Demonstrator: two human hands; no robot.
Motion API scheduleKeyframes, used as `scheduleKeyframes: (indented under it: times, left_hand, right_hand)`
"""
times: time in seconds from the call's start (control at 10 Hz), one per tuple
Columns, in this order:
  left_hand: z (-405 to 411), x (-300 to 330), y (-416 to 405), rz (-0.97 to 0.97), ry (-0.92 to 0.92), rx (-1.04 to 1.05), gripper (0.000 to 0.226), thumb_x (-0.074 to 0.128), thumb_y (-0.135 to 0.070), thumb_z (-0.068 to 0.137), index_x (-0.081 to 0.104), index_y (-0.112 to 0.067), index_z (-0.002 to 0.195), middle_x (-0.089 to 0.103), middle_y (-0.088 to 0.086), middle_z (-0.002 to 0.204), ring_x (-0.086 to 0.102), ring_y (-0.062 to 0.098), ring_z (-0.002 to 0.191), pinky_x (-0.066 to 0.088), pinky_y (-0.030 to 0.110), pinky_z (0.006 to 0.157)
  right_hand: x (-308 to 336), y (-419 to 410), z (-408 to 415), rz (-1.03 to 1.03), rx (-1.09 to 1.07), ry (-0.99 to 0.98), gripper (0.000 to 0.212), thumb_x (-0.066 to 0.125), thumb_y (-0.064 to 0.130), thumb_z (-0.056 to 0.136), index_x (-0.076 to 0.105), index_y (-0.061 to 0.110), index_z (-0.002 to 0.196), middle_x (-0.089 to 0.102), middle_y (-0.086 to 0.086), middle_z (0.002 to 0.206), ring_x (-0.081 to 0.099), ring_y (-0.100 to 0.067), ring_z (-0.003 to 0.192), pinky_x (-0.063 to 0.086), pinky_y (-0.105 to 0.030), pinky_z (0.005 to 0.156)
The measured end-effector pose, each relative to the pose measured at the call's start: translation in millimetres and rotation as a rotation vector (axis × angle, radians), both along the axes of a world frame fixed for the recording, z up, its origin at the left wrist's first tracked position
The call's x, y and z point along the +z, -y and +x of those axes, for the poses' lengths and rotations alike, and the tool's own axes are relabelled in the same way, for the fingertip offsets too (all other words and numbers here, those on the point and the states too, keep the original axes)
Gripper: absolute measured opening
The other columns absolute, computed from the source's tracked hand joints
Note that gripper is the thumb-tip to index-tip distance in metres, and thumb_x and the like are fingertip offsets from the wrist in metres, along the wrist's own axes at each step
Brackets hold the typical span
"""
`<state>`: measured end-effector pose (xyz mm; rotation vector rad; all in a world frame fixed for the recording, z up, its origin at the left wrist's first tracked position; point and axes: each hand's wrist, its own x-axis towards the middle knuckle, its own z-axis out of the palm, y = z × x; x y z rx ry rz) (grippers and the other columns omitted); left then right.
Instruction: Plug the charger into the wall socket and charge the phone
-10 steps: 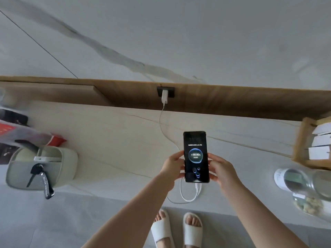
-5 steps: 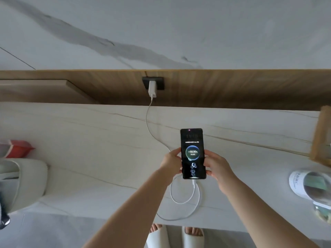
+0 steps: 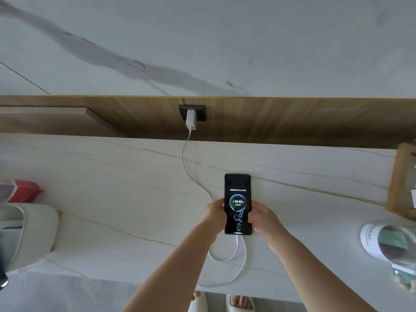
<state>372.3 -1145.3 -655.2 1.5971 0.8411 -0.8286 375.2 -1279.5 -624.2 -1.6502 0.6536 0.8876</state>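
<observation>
A black phone (image 3: 237,192) lies screen up on the pale marble counter (image 3: 112,188), and its lit screen reads 88.80%. My left hand (image 3: 215,216) grips its left edge and my right hand (image 3: 262,218) its right edge. A white charger (image 3: 191,120) sits plugged into the dark wall socket (image 3: 200,112) on the wooden back panel. Its white cable (image 3: 188,167) runs down the counter, loops near the front edge and enters the phone's bottom end.
A cream tray (image 3: 33,233) stands at the left with a red packet (image 3: 24,190) behind it. A wooden box (image 3: 399,181) and a glass jar (image 3: 387,242) lying on its side are at the right. White slippers on the person's feet (image 3: 221,302) show below the counter edge.
The camera view has swung to the right and the phone has moved a little further onto the counter. Both hands have stayed on the phone's edges, and more cable now lies looped below it.
</observation>
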Motion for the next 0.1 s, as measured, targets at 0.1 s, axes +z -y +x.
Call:
scheduleKeyframes:
  times: [0.1]
  left_hand:
    - [-1.8,0.8,0.1,0.018,-0.025,-0.019,0.058,0.031,0.008,0.088,0.036,-0.014,0.142,0.054,0.015,0.127,0.054,0.035,0.117,0.046,0.042,0.097]
  right_hand:
    - [3.3,0.8,-2.4,-0.114,0.127,0.051,0.042,0.041,-0.008,0.076,0.060,0.008,0.110,0.068,-0.015,0.105,0.062,-0.031,0.094,0.050,-0.036,0.080]
